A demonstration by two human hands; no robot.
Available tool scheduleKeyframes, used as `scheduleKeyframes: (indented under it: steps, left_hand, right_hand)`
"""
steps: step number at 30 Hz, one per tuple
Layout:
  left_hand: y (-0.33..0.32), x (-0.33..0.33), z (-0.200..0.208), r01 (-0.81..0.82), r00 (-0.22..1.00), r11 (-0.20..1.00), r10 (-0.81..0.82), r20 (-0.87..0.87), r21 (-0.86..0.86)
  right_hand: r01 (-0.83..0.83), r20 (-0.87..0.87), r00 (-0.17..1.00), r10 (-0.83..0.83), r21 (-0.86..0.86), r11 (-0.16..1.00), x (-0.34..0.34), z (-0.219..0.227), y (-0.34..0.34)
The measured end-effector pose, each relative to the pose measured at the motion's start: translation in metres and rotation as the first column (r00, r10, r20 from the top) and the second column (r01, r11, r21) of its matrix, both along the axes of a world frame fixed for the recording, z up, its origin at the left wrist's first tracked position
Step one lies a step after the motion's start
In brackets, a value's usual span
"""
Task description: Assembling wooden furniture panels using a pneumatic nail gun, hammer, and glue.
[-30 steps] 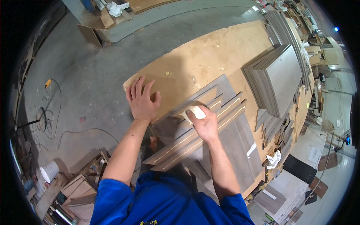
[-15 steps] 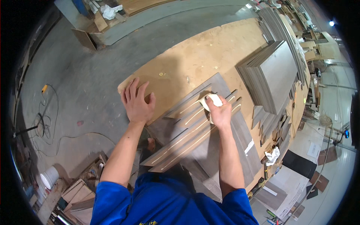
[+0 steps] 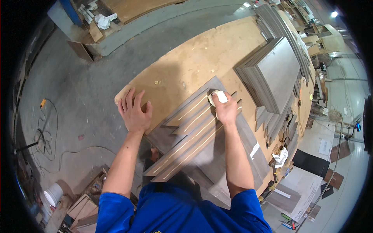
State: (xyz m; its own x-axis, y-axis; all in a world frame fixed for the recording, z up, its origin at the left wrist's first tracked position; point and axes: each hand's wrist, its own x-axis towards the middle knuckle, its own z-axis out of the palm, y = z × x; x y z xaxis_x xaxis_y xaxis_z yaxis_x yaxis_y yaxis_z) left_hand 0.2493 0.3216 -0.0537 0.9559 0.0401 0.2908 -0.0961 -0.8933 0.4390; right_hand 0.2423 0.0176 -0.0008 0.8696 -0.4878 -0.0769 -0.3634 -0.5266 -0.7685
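My left hand (image 3: 136, 112) rests on the near-left corner of the tan worktable (image 3: 194, 48), fingers spread, holding nothing. A soft white glue bag (image 3: 221, 96) is gripped in my right hand (image 3: 226, 112), over the far ends of several grey-brown wood strips (image 3: 179, 154). The strips lie side by side on a slant, and thin cream-coloured glue lines (image 3: 194, 140) run along them. Beneath are wider grey boards (image 3: 250, 141), one with a white label. My fingers hide the bag's tip.
A tall stack of grey boards (image 3: 285, 73) stands to the right on the table, with short angled offcuts (image 3: 266, 120) beside it. Crumpled white plastic (image 3: 280, 158) and hand tools lie by the right edge. A cable (image 3: 58, 158) and white bucket (image 3: 53, 193) are on the left floor.
The whole view has shifted slightly, with the table and stack lying further left. My right hand stays around the glue bag near the strips' far ends; my left still rests on the table.
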Motion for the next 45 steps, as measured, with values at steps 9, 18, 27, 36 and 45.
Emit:
scheduleKeyframes:
  steps: [9, 18, 27, 36, 45]
  left_hand:
    - [0.001, -0.002, -0.001, 0.009, 1.000, 1.000, -0.010, 0.010, 0.020]
    - [0.008, 0.002, -0.021, 0.094, 0.994, 0.968, -0.102, 0.024, 0.231]
    - [0.068, 0.006, -0.004, 0.255, 0.843, 0.857, -0.424, -0.331, -0.448]
    - [-0.045, -0.153, 0.074, 0.249, 0.962, 0.939, -0.269, -0.055, -0.236]
    - [-0.165, -0.295, 0.102, 0.538, 0.833, 0.838, -0.546, -0.090, -0.093]
  right_hand:
    - [-0.070, 0.127, 0.933, -0.337, 0.982, 0.176, -0.157, 0.044, 0.012]
    - [0.319, -0.302, 0.916, -0.264, 0.948, 0.022, -0.360, 0.031, 0.074]
    - [-0.110, 0.076, 0.788, -0.611, 0.994, -0.019, -0.441, 0.046, 0.007]
    - [0.551, 0.183, 0.351, -0.918, 0.753, 0.361, -0.570, 0.032, -0.256]
    - [0.662, 0.351, 0.398, -0.848, 0.529, 0.530, -0.604, 0.012, -0.486]
